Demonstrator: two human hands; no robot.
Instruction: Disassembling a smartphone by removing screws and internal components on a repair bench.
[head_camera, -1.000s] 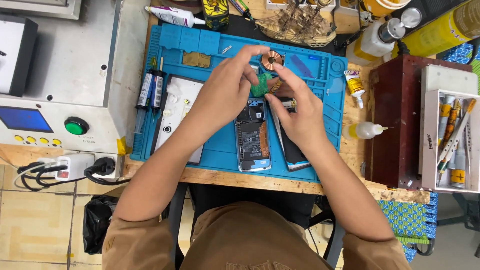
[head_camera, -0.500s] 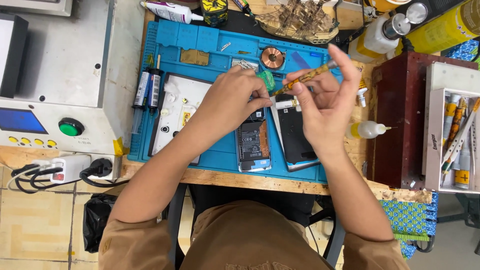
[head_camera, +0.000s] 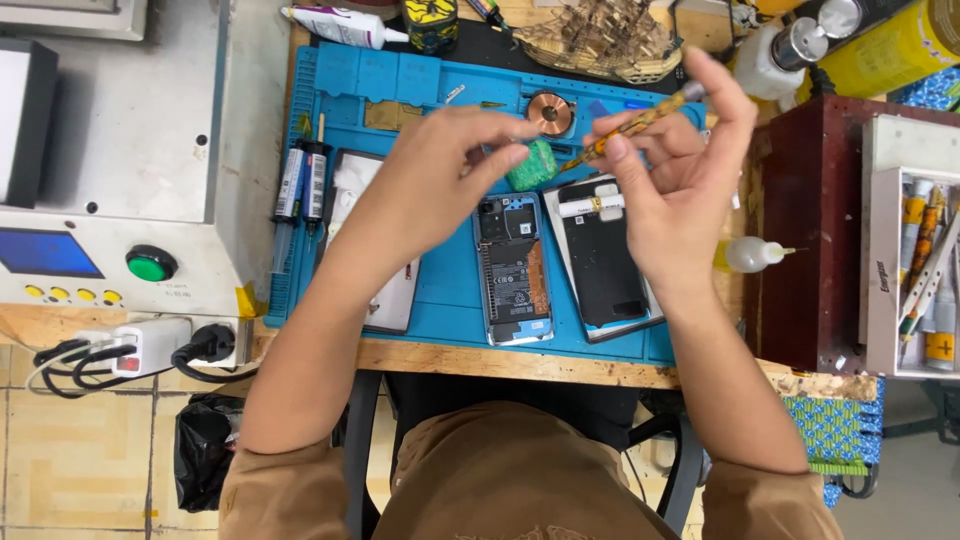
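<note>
My right hand (head_camera: 672, 190) is raised over the blue work mat (head_camera: 450, 300) and grips a thin screwdriver (head_camera: 630, 128) with a mottled amber handle, its tip pointing left. My left hand (head_camera: 440, 175) hovers just left of that tip, fingers pinched close together; whether they hold a small part I cannot tell. Below the hands an opened phone (head_camera: 511, 266) lies with its battery and board exposed. Beside it, to the right, a black back panel (head_camera: 603, 262) lies flat. A green object (head_camera: 531, 166) and a copper coil (head_camera: 549, 112) sit on the mat near the fingertips.
Two syringes (head_camera: 303, 185) and a white panel (head_camera: 352, 190) lie on the mat's left. A grey machine with a green button (head_camera: 151, 264) stands left. Bottles (head_camera: 790, 50), a small dropper bottle (head_camera: 750, 254) and a tray of tools (head_camera: 925, 270) crowd the right. A power strip (head_camera: 150, 345) hangs at the table's front edge.
Both hands rose from the phone. My right hand picked up the amber screwdriver and lifted it higher to the right. My left hand drew back from the green object.
</note>
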